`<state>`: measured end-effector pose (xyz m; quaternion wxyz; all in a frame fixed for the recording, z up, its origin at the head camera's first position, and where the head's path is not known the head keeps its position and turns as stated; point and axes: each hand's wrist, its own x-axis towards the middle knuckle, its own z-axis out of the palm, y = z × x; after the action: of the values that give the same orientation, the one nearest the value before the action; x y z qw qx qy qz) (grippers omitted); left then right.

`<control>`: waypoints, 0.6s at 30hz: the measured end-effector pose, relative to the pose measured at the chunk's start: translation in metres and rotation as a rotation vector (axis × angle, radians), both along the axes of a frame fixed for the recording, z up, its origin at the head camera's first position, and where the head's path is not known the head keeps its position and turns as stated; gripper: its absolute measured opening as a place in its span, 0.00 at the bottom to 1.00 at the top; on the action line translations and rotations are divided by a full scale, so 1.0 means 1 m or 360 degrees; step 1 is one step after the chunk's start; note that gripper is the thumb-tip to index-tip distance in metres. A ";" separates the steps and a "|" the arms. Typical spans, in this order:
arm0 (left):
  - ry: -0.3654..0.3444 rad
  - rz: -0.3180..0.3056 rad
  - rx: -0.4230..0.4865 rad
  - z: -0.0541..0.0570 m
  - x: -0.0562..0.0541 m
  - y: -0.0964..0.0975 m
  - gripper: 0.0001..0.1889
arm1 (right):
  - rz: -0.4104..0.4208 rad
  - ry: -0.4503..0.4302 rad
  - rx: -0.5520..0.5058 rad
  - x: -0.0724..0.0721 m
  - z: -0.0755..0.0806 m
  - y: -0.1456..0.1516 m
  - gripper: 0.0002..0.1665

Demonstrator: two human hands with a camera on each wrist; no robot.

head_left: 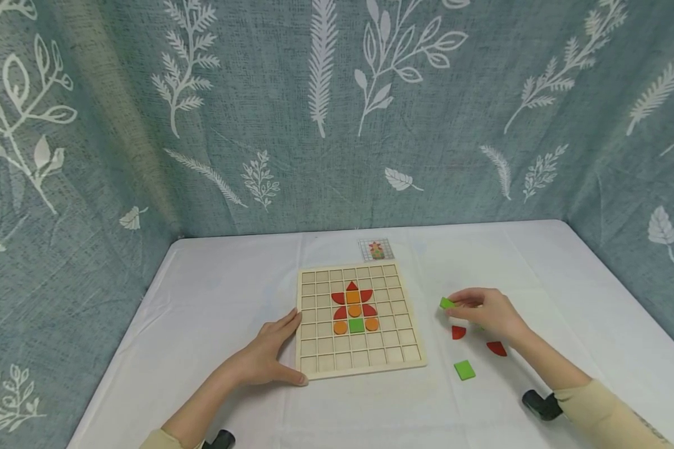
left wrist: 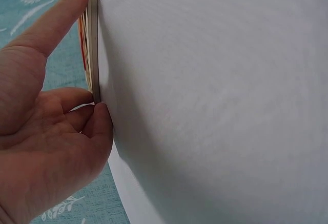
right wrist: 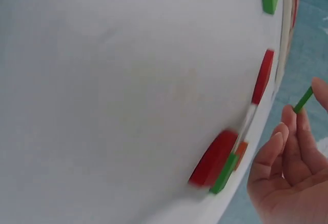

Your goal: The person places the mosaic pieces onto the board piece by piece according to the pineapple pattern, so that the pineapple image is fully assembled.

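Note:
A wooden grid board (head_left: 419, 362) lies on the table, bearing a figure of red, orange and green pieces. My left hand (head_left: 266, 355) rests at its left side, thumb stretched to the near corner and fingertips touching the edge; the left wrist view shows thumb and fingers against that edge. Right of the board, my right hand (head_left: 491, 312) pinches a green square tile (head_left: 446, 303) between thumb and fingers, raised above the cloth. Below that hand lie a red quarter-round piece (head_left: 458, 332), another red piece (head_left: 497, 348) and a green square (head_left: 464, 370).
A small pattern card (head_left: 376, 249) lies behind the board. In the right wrist view, another green piece (right wrist: 224, 172) and an orange piece (right wrist: 240, 155) lie beside the red ones. A leaf-patterned curtain (head_left: 337, 168) surrounds the white-covered table (head_left: 230, 268).

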<state>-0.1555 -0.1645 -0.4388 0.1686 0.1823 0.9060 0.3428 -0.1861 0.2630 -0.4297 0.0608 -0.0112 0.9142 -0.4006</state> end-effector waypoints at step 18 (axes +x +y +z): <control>0.0010 0.0013 0.0010 -0.003 0.000 0.001 0.62 | 0.0113 -0.0033 -0.0163 -0.001 -0.007 -0.043 0.21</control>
<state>-0.1552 -0.1630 -0.4418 0.1638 0.1801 0.9061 0.3459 -0.1870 0.2201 -0.4368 0.0840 -0.0426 0.8908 -0.4446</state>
